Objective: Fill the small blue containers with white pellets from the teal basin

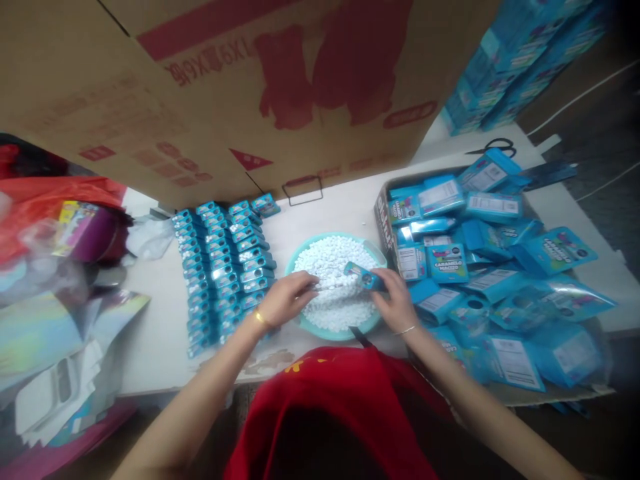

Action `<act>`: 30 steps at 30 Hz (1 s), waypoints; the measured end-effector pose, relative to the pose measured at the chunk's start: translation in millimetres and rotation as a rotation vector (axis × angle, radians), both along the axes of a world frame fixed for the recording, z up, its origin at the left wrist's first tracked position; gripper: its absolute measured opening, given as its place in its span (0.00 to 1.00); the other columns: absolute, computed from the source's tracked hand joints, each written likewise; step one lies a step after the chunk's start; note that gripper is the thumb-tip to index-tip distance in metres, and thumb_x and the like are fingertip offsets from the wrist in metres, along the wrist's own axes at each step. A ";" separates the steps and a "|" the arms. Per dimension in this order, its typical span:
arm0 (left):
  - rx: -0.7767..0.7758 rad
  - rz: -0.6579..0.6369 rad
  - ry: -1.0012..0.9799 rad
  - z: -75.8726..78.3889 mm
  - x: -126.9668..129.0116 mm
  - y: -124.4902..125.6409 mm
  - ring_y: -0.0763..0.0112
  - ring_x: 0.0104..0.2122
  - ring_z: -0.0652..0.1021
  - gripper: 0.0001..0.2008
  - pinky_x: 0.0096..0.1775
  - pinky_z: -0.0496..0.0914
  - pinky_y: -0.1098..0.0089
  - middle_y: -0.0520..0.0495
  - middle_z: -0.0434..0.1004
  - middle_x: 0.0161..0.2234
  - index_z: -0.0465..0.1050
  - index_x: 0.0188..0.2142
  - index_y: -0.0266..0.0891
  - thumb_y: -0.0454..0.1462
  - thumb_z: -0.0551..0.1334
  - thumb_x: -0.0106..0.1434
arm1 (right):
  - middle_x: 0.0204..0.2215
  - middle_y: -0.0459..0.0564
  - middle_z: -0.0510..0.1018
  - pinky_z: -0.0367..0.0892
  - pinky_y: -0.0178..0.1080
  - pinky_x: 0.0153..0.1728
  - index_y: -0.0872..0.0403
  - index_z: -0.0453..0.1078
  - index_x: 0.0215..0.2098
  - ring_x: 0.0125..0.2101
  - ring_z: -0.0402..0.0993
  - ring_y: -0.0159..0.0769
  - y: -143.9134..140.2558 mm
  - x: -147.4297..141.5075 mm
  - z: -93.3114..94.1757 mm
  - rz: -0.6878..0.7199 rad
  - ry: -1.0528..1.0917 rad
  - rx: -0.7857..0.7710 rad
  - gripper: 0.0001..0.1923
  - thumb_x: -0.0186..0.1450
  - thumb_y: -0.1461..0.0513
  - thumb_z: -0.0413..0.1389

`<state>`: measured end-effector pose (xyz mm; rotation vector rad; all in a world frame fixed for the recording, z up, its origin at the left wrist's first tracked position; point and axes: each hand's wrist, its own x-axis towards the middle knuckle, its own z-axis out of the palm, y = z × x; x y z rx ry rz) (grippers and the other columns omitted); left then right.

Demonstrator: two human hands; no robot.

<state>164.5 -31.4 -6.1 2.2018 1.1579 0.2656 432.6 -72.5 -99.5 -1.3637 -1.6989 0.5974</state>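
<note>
A teal bowl (303, 253) full of small white candies (330, 263) sits on the white table in front of me. My right hand (397, 300) holds a small blue box (363, 275) tilted over the bowl. My left hand (287, 297) rests at the bowl's left rim, its fingers curled in the white candies; whether it grips any is hidden. Left of the bowl, several small blue boxes (220, 267) lie packed in neat rows.
A large brown cardboard box (225, 87) stands behind the table. A tray of loose blue packages (495, 267) fills the right side. Scissors (495, 147) lie at the far right. Red bags and shiny wrappers (55, 280) pile up on the left.
</note>
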 end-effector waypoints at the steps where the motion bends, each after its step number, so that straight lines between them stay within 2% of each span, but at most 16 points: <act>1: 0.018 -0.036 0.068 13.3 4.1 1.5 0.67 0.40 0.75 0.11 0.43 0.69 0.68 0.44 0.74 0.40 0.69 0.45 0.40 0.40 0.54 0.65 | 0.48 0.54 0.71 0.64 0.53 0.52 0.50 0.64 0.53 0.51 0.67 0.46 -0.4 -3.8 -0.4 0.024 -0.009 0.005 0.21 0.61 0.65 0.50; 5: 0.087 -0.143 0.460 56.4 31.4 3.5 0.65 0.38 0.75 0.10 0.39 0.69 0.67 0.44 0.74 0.37 0.70 0.41 0.38 0.37 0.53 0.65 | 0.48 0.54 0.71 0.63 0.54 0.53 0.49 0.63 0.54 0.52 0.66 0.45 -2.5 -17.4 -1.0 0.091 0.008 0.013 0.22 0.61 0.66 0.48; 7: 0.112 -0.165 0.619 71.8 48.5 0.2 0.64 0.35 0.74 0.09 0.35 0.68 0.66 0.43 0.73 0.36 0.71 0.38 0.37 0.34 0.52 0.65 | 0.48 0.54 0.71 0.64 0.54 0.53 0.49 0.63 0.54 0.51 0.66 0.45 -3.5 -21.5 -1.2 0.112 0.019 0.019 0.22 0.62 0.66 0.49; 9: 0.135 -0.174 0.690 83.5 64.2 -5.5 0.63 0.34 0.73 0.10 0.34 0.68 0.66 0.41 0.73 0.34 0.71 0.36 0.36 0.30 0.51 0.64 | 0.48 0.54 0.71 0.64 0.53 0.53 0.49 0.63 0.54 0.51 0.66 0.45 -4.4 -23.9 -1.5 0.122 0.027 0.022 0.21 0.62 0.66 0.49; 13: 0.184 -0.182 0.635 97.1 75.5 -13.9 0.62 0.34 0.72 0.13 0.35 0.68 0.65 0.40 0.71 0.32 0.71 0.34 0.36 0.28 0.49 0.64 | 0.47 0.54 0.72 0.65 0.54 0.52 0.49 0.63 0.54 0.50 0.67 0.45 -6.6 -24.4 -3.1 0.121 0.045 0.013 0.21 0.62 0.65 0.49; 16: 0.213 -0.119 0.595 90.3 54.6 -9.9 0.63 0.35 0.72 0.11 0.36 0.68 0.65 0.42 0.71 0.33 0.70 0.36 0.38 0.32 0.50 0.65 | 0.48 0.54 0.71 0.64 0.54 0.53 0.49 0.63 0.54 0.51 0.67 0.45 -7.9 -20.2 -4.4 0.100 0.059 0.000 0.21 0.62 0.65 0.49; 18: 0.191 -0.036 0.600 68.8 29.0 -4.6 0.64 0.37 0.72 0.09 0.37 0.67 0.67 0.43 0.72 0.35 0.70 0.38 0.40 0.35 0.52 0.65 | 0.49 0.54 0.71 0.64 0.53 0.54 0.50 0.63 0.54 0.52 0.66 0.45 -8.0 -14.9 -4.4 0.073 0.062 -0.010 0.21 0.62 0.65 0.49; 19: 0.157 0.003 0.608 51.7 15.7 -2.4 0.64 0.37 0.73 0.09 0.37 0.67 0.67 0.44 0.72 0.35 0.70 0.39 0.40 0.36 0.53 0.65 | 0.49 0.54 0.71 0.64 0.52 0.54 0.50 0.63 0.54 0.52 0.66 0.45 -7.8 -11.9 -4.1 0.056 0.060 -0.013 0.21 0.62 0.65 0.50; 22: 0.009 0.078 0.643 -20.3 -9.5 -1.6 0.64 0.38 0.74 0.08 0.38 0.68 0.68 0.44 0.73 0.36 0.71 0.39 0.40 0.37 0.53 0.65 | 0.49 0.54 0.71 0.64 0.51 0.53 0.49 0.63 0.54 0.52 0.67 0.44 -5.7 -3.2 -3.6 0.016 0.056 -0.011 0.21 0.62 0.65 0.51; 24: -0.042 0.093 0.567 -72.4 -5.6 -6.5 0.64 0.41 0.74 0.09 0.42 0.68 0.67 0.44 0.74 0.39 0.70 0.41 0.40 0.36 0.53 0.66 | 0.49 0.53 0.71 0.64 0.50 0.53 0.49 0.63 0.54 0.51 0.67 0.44 -3.9 1.0 -4.0 0.001 0.056 -0.014 0.21 0.62 0.64 0.51; 26: -0.055 0.142 0.436 -113.9 12.0 -12.7 0.64 0.45 0.73 0.11 0.46 0.68 0.66 0.44 0.74 0.43 0.69 0.45 0.41 0.37 0.52 0.66 | 0.49 0.54 0.71 0.64 0.50 0.53 0.49 0.63 0.53 0.51 0.67 0.44 -2.5 3.3 -4.9 -0.014 0.061 -0.026 0.21 0.62 0.64 0.52; 28: -0.064 0.184 0.295 -139.0 32.4 -16.7 0.64 0.48 0.72 0.12 0.50 0.66 0.64 0.43 0.73 0.46 0.69 0.47 0.40 0.35 0.52 0.66 | 0.48 0.54 0.71 0.65 0.50 0.52 0.50 0.63 0.53 0.50 0.67 0.44 -2.2 3.9 -5.6 -0.049 0.078 -0.038 0.19 0.62 0.63 0.53; 30: -0.093 0.215 0.171 -148.0 44.9 -16.8 0.64 0.48 0.73 0.12 0.51 0.66 0.64 0.43 0.74 0.47 0.69 0.47 0.40 0.35 0.55 0.64 | 0.47 0.54 0.71 0.66 0.49 0.51 0.51 0.63 0.52 0.49 0.68 0.44 -2.6 3.9 -6.0 -0.103 0.110 -0.049 0.19 0.62 0.61 0.54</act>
